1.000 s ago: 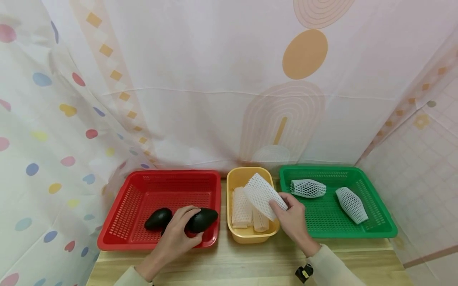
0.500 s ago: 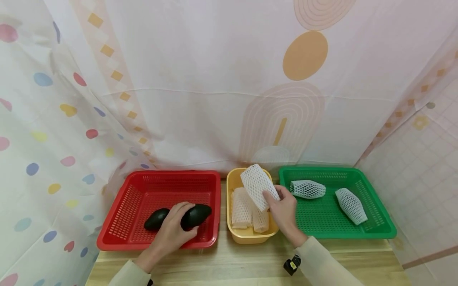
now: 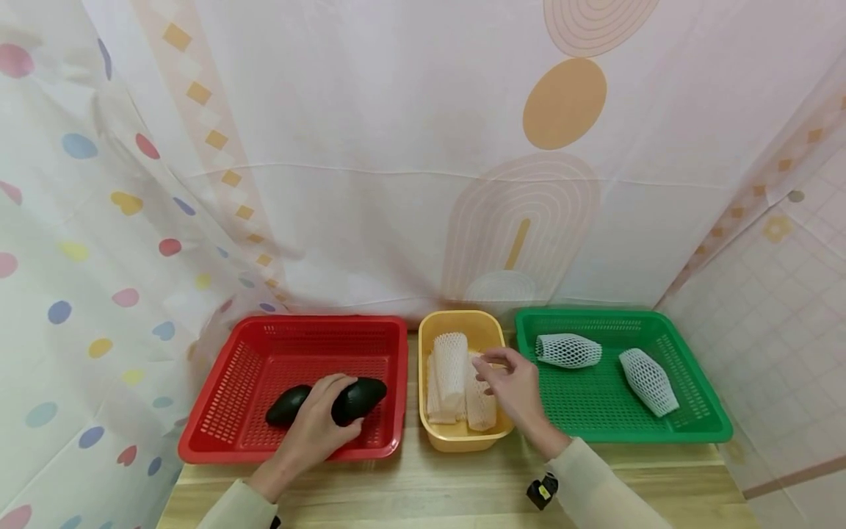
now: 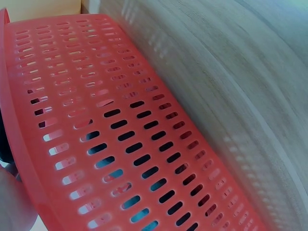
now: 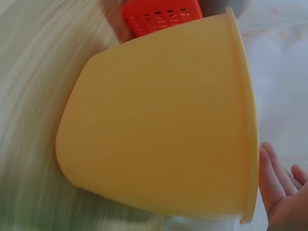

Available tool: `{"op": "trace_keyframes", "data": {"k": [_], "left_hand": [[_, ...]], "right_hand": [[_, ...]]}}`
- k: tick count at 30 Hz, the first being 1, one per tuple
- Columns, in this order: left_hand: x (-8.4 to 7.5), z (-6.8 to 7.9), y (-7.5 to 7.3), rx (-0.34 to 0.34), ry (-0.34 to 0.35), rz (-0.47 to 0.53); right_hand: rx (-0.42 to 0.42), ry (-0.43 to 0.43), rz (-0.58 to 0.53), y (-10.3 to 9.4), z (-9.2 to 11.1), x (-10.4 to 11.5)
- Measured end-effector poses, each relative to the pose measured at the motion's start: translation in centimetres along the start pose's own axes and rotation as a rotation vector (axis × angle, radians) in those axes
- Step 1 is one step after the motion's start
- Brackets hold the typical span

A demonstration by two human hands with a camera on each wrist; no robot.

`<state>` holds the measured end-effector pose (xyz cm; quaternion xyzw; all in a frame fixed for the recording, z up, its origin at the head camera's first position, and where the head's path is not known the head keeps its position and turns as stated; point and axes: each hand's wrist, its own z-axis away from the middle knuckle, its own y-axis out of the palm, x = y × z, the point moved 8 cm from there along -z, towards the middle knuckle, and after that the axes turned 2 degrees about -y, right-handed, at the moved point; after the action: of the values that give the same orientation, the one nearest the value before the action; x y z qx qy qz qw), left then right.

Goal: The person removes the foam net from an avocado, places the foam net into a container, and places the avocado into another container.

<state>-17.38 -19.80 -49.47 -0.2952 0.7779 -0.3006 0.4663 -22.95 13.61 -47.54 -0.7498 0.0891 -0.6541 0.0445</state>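
Observation:
My left hand (image 3: 316,420) grips a dark green avocado (image 3: 360,400) over the front right of the red basket (image 3: 330,330). Another avocado (image 3: 287,406) lies to its left, partly behind the fingers. Only part of that hand shows past the rim in the left wrist view. Above the right side of the yellow bin (image 3: 463,443), my right hand (image 3: 518,389) has its fingers loosely bent with nothing between them. A white foam net sleeve (image 3: 451,364) lies just left of the fingertips, on top of other foam net sleeves (image 3: 481,405) in the bin.
A green basket (image 3: 624,432) stands at the right with two net-covered fruits, one net-wrapped fruit (image 3: 570,350) at the back and another (image 3: 649,380) further right. All three containers stand on a wooden table (image 3: 423,488) against a patterned curtain (image 3: 370,235).
My right hand has moved left and let go of the foam net sleeve, which now lies in the yellow bin. My left hand has shifted slightly left with the avocado.

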Motion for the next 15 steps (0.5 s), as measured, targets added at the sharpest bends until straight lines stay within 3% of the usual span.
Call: {"op": "trace_keyframes", "data": {"k": [10, 15], "left_hand": [[0.4, -0.4, -0.1, 0.036, -0.029, 0.001], [0.5, -0.6, -0.1, 0.054, -0.044, 0.001]], "right_hand": [[-0.044, -0.27, 0.244, -4.2, 0.5, 1.5], [-0.097, -0.289, 0.318, -7.1, 0.4, 1.2]]}}
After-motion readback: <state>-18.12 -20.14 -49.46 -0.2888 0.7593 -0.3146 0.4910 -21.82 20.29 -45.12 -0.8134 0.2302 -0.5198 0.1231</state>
